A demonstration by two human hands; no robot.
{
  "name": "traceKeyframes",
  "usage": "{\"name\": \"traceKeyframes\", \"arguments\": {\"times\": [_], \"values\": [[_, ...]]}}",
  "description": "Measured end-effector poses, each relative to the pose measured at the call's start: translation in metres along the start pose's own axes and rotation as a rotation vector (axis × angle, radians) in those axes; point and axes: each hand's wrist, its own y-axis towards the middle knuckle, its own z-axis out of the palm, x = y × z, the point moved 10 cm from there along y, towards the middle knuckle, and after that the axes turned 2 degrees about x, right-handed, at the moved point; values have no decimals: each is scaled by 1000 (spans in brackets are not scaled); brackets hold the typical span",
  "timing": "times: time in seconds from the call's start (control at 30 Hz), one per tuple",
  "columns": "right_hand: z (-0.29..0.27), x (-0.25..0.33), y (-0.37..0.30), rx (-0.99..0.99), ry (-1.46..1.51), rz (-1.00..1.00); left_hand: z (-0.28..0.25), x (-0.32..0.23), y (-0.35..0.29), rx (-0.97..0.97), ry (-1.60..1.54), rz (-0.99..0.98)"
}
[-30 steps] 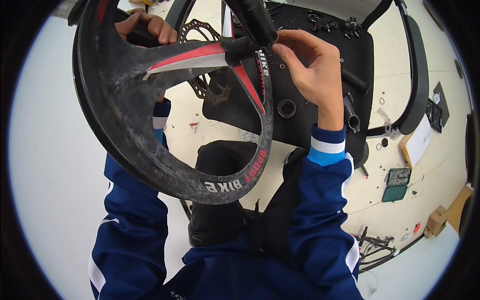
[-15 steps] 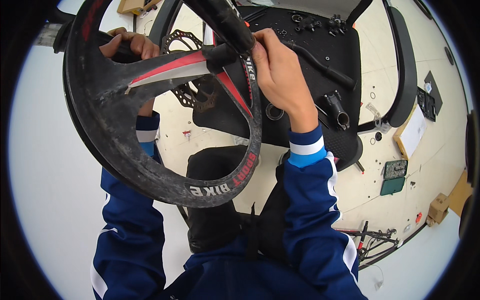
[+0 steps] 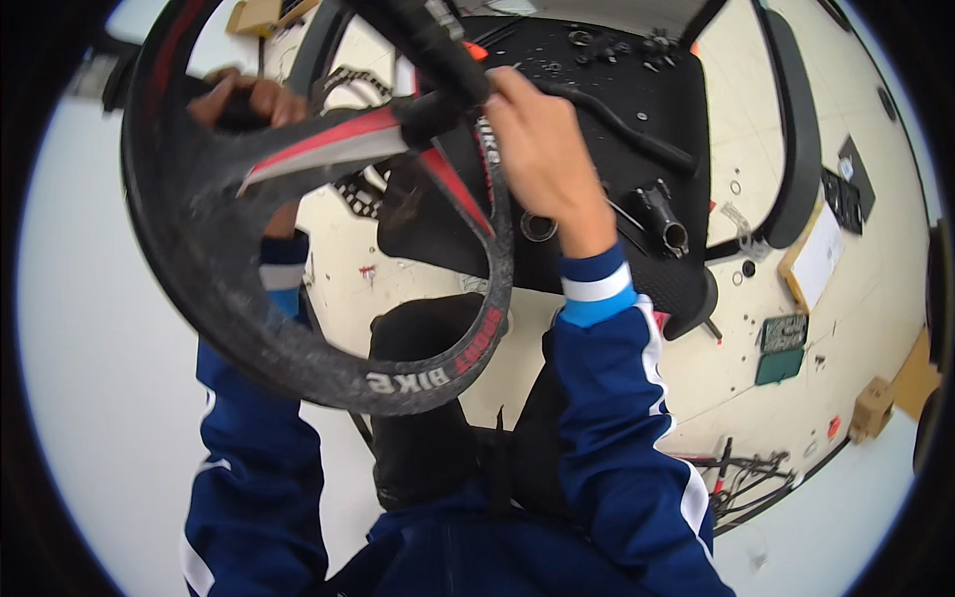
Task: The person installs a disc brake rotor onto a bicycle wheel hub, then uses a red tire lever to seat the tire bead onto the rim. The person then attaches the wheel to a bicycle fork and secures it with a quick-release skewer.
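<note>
The scene is being lit evenly and brightly from overhead; only soft, faint shadows are being cast. The pale floor (image 3: 90, 348) is being washed out almost to white. Straight edges are being bent toward the black circular rim. The black wheel (image 3: 229, 298), held close, is being rendered slightly soft and blurred.

Below me is a cream round tabletop (image 3: 418, 289), flecked with red marks. A black mat (image 3: 637, 129) covers its far part, and on it I see a black bar (image 3: 637, 139), a short black tube (image 3: 665, 221), a metal ring (image 3: 538, 228) and small bolts (image 3: 617, 45). Off the mat lie a green card (image 3: 780, 348), washers (image 3: 738, 187) and a cardboard piece (image 3: 814, 261)
</note>
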Motion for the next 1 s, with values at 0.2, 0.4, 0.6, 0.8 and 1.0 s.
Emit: {"name": "traceKeyframes", "arguments": {"times": [0.2,0.4,0.6,0.8,1.0], "values": [[11,-45,-3,161,490,277,1,7,-6,-293,209,126],[8,-38,0,79,552,246,5,18,-2,-304,136,152],[28,-28,-8,141,561,335,-3,-5,-18,-132,11,105],[-16,-63,-18,40,691,319,21,28,10,23,-126,44],[32,-36,-42,34,1365,485,13,7,1,19,-116,-53]]}}
